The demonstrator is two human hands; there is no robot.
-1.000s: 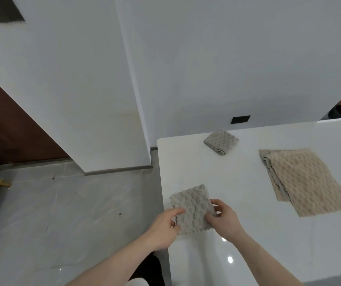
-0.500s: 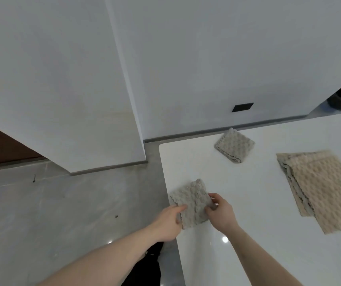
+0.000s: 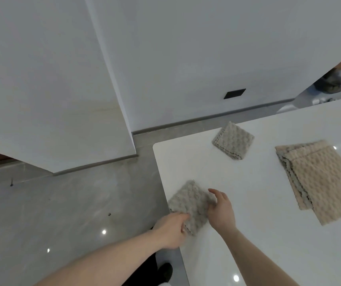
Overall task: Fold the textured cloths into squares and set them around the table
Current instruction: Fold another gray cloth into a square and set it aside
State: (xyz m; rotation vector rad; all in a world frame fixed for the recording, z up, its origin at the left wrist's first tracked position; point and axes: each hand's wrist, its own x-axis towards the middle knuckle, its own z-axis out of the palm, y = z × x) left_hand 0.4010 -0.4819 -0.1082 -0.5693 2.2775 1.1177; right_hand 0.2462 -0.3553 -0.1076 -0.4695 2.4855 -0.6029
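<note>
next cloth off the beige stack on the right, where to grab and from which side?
Probably the top cloth's near-left corner, from the person's side. The beige stack lies flat on the table, its layers fanned along the left edge, so the top one can be pinched alone. The right hand is nearest; both hands are at the folded grey cloth.

We see a glossy, smooth white bench [image 3: 248, 234] mirroring ceiling lights. The grey folded cloths [image 3: 188, 205] [image 3: 234, 140] and the beige stacked cloths [image 3: 322, 182] look soft, matt, bubble-textured. The grey stone-look floor [image 3: 72, 203] shines, polished.
</note>
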